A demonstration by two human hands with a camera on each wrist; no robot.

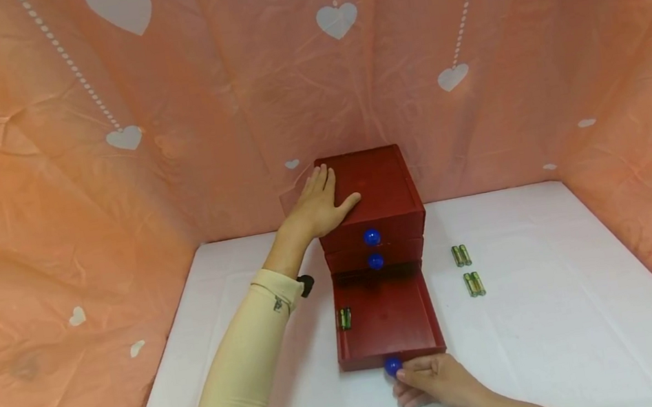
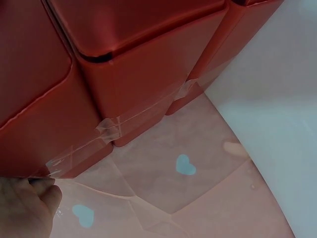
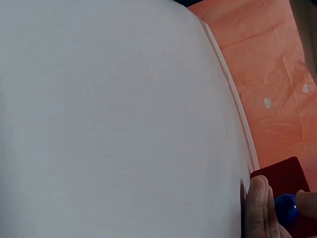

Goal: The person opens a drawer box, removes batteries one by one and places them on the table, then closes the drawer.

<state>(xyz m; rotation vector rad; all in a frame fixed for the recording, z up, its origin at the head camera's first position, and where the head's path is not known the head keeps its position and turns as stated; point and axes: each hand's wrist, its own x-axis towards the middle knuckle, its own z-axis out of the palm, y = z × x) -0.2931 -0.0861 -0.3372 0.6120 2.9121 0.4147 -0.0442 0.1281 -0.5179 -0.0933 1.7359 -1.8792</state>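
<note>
A dark red drawer cabinet (image 1: 370,183) with round blue knobs stands on the white table. My left hand (image 1: 319,208) rests on its top at the left edge, fingers straight and thumb spread. The bottom drawer (image 1: 386,313) is pulled out toward me. At its front, my right hand (image 1: 435,379) pinches the blue knob (image 1: 393,366) between thumb and fingers; the right wrist view shows the same knob (image 3: 286,208) between them. Inside the drawer, against its left wall, lies a pair of green batteries (image 1: 345,318).
Right of the cabinet, two more pairs of batteries, a farther pair (image 1: 461,255) and a nearer pair (image 1: 474,284), lie on the white tablecloth (image 1: 541,312). Clear tape (image 2: 110,130) runs along the cabinet's side. An orange curtain (image 1: 261,101) with white hearts hangs around the table.
</note>
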